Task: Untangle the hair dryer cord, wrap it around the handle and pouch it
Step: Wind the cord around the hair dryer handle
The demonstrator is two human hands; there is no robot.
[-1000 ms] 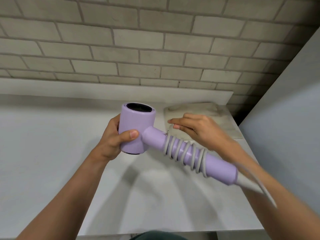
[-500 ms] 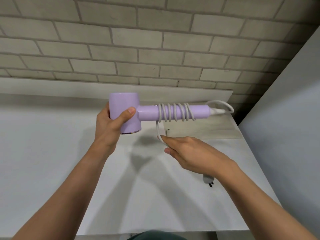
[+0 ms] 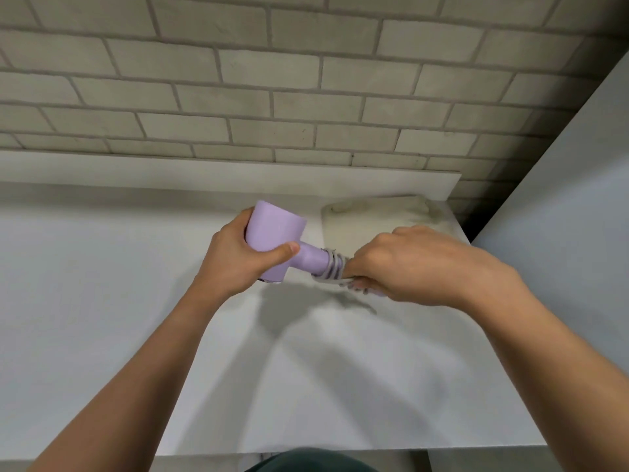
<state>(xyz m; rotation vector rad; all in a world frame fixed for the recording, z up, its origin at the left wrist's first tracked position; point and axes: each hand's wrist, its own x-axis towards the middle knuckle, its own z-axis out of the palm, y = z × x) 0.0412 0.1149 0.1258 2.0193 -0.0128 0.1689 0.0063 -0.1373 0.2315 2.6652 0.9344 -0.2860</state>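
The left hand [image 3: 238, 257] gripped the lilac hair dryer [image 3: 274, 245] by its head above the bench [image 3: 102, 301]; the right hand [image 3: 401, 264] closed round its cord-wrapped handle [image 3: 315, 260], the cord [image 3: 335, 267] coiled there. A pouch [image 3: 374, 216] lay near the bench's far right corner.

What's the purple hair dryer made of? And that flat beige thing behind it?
The lilac hair dryer looks like smooth matt plastic: even colour, soft sheen, crisp rim. The flat beige pouch behind it looks like soft cloth, lying limp with rounded, rumpled corners; its weave is too blurred to tell.

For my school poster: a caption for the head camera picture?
Left hand holds purple hair dryer; right hand grips its cord-wrapped handle.
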